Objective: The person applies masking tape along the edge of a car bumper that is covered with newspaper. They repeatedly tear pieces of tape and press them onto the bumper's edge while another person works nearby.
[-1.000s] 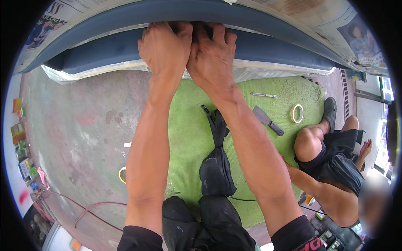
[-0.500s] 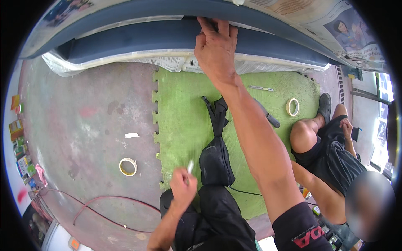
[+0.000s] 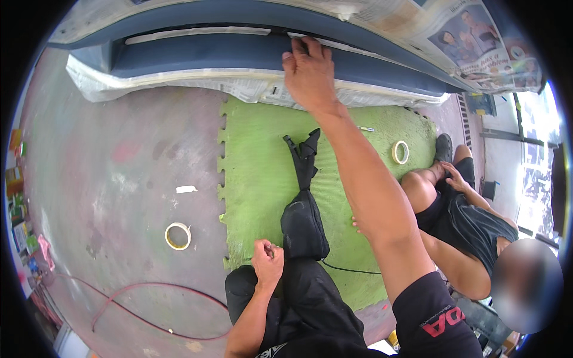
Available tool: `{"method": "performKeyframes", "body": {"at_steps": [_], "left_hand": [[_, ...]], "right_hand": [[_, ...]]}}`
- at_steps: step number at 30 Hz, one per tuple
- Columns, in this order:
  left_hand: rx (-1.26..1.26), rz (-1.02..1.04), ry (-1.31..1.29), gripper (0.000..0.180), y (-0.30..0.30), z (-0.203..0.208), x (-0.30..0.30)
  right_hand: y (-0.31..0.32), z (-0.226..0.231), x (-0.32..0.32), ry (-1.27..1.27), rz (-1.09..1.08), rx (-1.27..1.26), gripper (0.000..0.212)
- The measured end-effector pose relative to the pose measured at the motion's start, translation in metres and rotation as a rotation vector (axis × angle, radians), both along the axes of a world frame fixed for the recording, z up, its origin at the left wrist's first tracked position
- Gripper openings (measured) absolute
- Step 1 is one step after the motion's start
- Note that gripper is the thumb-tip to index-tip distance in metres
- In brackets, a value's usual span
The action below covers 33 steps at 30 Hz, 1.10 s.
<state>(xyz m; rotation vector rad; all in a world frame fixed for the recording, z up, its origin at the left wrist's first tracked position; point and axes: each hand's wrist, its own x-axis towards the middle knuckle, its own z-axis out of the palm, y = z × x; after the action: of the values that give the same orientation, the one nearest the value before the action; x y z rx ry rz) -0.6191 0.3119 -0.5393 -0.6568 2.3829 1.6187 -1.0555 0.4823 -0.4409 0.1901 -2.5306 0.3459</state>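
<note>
My right hand (image 3: 311, 74) reaches up to a long blue-grey panel (image 3: 197, 56) that looks like a bumper. Its bent fingers touch the dark slot along the panel, beside a white paper strip (image 3: 346, 48); the fingertips are partly hidden. Low over my left knee, my left hand (image 3: 267, 262) is curled closed, and what it holds does not show clearly. Newspaper masking (image 3: 239, 88) wraps the panel's lower side. Another paper strip (image 3: 197, 34) lies in the slot left of the right hand. Past the right forearm, a utility knife (image 3: 367, 129) lies partly covered.
A green foam mat (image 3: 250, 179) bears a black bag with straps (image 3: 301, 224) and a tape roll (image 3: 400, 152). Another tape roll (image 3: 178, 236), a white scrap (image 3: 186, 189) and a red hose (image 3: 149, 285) lie on concrete. A co-worker (image 3: 471, 221) sits at right, one arm passing behind mine.
The view has shifted slightly. My right fingers have drawn back a little from deep in the slot. A small pale stick in my left hand no longer shows. The black-handled tool is hidden now.
</note>
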Motion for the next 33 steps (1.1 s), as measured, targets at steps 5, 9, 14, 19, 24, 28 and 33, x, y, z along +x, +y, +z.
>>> {"method": "performKeyframes", "body": {"at_steps": [5, 9, 14, 19, 24, 28, 33], "left_hand": [[0.073, 0.012, 0.0, 0.025, -0.001, 0.004, -0.002], [0.067, -0.042, -0.017, 0.024, -0.011, -0.005, 0.001], [0.073, 0.0, -0.029, 0.018, -0.01, 0.002, -0.006], [0.043, -0.052, -0.023, 0.025, -0.005, 0.007, -0.011], [0.137, 0.076, 0.044, 0.028, -0.013, -0.014, -0.003], [0.565, 0.253, -0.062, 0.038, -0.021, -0.009, -0.003], [0.973, 0.357, -0.202, 0.052, -0.036, 0.036, -0.016]], "right_hand": [[0.013, 0.006, 0.004, -0.07, 0.004, -0.111, 0.041], [0.035, 0.005, 0.012, -0.059, 0.001, -0.063, 0.039], [0.073, 0.002, 0.019, -0.073, -0.069, -0.073, 0.039], [0.068, 0.006, 0.02, -0.023, -0.177, -0.156, 0.036], [0.015, 0.024, 0.091, -0.166, -0.097, -0.461, 0.03], [-0.023, -0.019, 0.234, -0.555, 0.169, -0.515, 0.028], [-0.063, -0.023, 0.374, -0.99, 0.236, -0.788, 0.023]]}}
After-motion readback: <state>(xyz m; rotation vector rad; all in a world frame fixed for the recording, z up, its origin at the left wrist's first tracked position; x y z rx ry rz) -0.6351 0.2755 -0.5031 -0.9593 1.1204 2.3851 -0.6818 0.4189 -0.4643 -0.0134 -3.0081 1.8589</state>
